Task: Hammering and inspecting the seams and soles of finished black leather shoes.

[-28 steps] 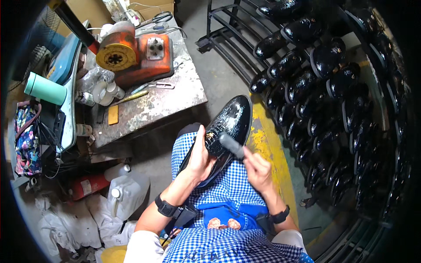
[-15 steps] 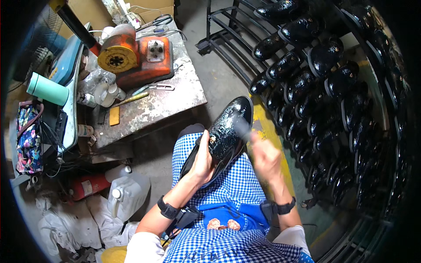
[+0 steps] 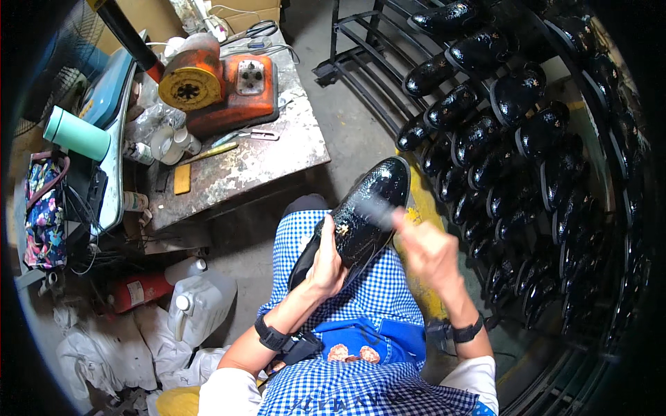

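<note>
A glossy black shoe point(image 3: 355, 232) is held over my lap, its toe pointing up and to the right. My left hand point(image 3: 326, 262) is closed around its heel end, with the thumb along the near side of the upper. In my right hand point(image 3: 427, 246) is a short grey tool point(image 3: 375, 210), smeared by motion; its exact kind cannot be made out. The tool's tip lies over the shoe's upper, close to or touching it. A small light ornament shows on the upper. Underneath is my blue-and-white checked apron point(image 3: 295, 239).
On the left stands a worn table point(image 3: 291, 132) with an orange machine point(image 3: 232, 97), cups and a yellow block point(image 3: 182, 179). A rack of black shoes point(image 3: 517, 93) fills the right. A white jug point(image 3: 208, 305) and a red container point(image 3: 139, 290) sit at lower left.
The shoe has shifted slightly to the right and tilted a little. My right hand and the grey tool have moved slightly down and across its upper. My left hand keeps its hold.
</note>
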### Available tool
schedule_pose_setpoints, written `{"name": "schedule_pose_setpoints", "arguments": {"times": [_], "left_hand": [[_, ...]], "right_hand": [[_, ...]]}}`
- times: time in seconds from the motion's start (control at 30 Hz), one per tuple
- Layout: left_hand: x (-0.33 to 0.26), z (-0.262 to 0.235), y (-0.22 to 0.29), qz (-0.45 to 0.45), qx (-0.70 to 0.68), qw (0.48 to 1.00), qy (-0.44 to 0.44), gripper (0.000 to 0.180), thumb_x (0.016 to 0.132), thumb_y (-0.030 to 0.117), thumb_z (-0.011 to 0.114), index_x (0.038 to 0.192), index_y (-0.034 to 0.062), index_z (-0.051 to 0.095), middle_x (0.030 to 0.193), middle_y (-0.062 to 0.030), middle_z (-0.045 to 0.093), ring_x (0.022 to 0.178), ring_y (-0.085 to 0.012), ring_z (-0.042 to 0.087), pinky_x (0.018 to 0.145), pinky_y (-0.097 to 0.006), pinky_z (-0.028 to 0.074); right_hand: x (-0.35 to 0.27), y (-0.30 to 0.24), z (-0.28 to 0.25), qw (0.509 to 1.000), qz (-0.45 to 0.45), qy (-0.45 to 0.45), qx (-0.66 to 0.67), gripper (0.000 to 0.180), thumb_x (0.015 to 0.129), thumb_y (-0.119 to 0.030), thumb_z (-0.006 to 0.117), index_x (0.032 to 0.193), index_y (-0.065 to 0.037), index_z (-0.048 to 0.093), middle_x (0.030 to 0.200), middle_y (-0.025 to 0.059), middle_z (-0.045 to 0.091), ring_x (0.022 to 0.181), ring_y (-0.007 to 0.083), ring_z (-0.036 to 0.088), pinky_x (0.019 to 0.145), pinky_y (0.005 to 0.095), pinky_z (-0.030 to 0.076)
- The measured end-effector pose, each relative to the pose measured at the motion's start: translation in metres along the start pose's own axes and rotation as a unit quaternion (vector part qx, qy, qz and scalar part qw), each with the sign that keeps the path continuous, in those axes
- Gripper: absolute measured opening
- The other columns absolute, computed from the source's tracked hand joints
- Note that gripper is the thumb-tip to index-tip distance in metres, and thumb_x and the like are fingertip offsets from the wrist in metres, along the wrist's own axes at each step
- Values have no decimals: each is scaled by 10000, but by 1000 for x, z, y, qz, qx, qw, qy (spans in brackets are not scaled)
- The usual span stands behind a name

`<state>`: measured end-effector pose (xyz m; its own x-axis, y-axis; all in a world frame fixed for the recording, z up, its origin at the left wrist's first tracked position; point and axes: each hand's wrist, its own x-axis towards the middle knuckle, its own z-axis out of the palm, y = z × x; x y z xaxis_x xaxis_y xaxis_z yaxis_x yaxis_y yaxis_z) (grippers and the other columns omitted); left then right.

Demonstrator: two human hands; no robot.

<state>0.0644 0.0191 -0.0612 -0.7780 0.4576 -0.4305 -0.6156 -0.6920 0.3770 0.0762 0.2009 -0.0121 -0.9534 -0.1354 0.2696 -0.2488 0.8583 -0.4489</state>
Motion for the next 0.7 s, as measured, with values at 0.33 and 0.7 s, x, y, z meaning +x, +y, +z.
{"name": "schedule_pose_setpoints", "arguments": {"times": [0.33, 0.7], "left_hand": [[9, 0, 22, -28, -15, 999, -32, 601, 929, 511, 279, 1216, 25, 488, 1143, -110, 587, 1034, -220, 569, 949, -355, 418], [8, 7, 25, -55, 5, 998, -36, 565, 929, 493, 314, 1182, 30, 514, 1124, -106, 595, 1020, -209, 575, 916, -337, 447]], "right_hand": [[-18, 16, 21, 997, -50, 40, 48, 329, 794, -52, 583, 1121, -84, 604, 581, 94, 480, 494, 231, 508, 452, 338, 402], [-40, 50, 59, 959, 146, 199, 136, 323, 803, 4, 573, 1125, -11, 589, 688, 158, 551, 591, 272, 549, 538, 337, 429]]}}
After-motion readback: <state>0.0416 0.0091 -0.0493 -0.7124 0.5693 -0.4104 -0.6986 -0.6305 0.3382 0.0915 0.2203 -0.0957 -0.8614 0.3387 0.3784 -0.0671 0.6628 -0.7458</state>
